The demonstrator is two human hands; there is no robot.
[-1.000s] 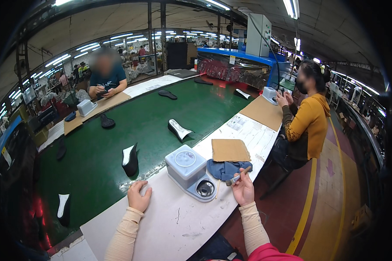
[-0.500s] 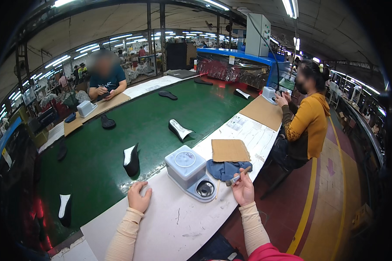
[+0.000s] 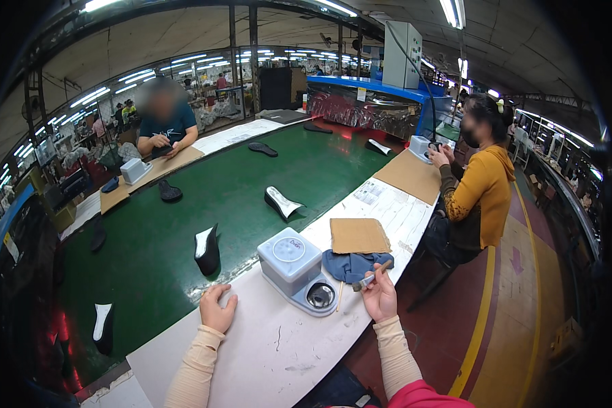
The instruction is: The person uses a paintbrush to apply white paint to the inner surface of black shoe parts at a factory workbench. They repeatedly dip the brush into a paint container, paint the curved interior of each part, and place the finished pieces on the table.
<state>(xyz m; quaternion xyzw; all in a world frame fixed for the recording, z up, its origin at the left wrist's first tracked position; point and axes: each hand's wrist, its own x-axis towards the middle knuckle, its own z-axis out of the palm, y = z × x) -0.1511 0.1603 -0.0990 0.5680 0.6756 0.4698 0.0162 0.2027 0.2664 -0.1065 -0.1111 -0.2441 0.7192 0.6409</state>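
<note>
My left hand (image 3: 218, 308) rests on the white work surface (image 3: 251, 347) beside the green belt, thumb apart from loosely bent fingers, holding nothing. In my right hand (image 3: 381, 299) is a brush (image 3: 369, 278) with a brown handle and a metal-coloured head, raised over the surface's right edge. A pale grey-blue plastic container (image 3: 290, 257) with a round dark cup (image 3: 321, 295) at its front stands between my hands. Next to it lies a thin stick (image 3: 340, 297). Beyond my left hand, a black shoe sole with a white top (image 3: 207, 250) rides on the belt.
The green belt (image 3: 238, 183) carries several soles, including a white-topped one (image 3: 283, 203). Past the container lie a blue cloth (image 3: 350, 267) and a cardboard piece (image 3: 360, 235). One person (image 3: 486, 183) works at the right, another (image 3: 166, 126) across the belt. A blue-topped machine (image 3: 367, 102) spans the far end.
The soles on the belt have shifted slightly to the right. The person across the belt has moved a hand. Both my hands have stayed in place, the brush still in my right.
</note>
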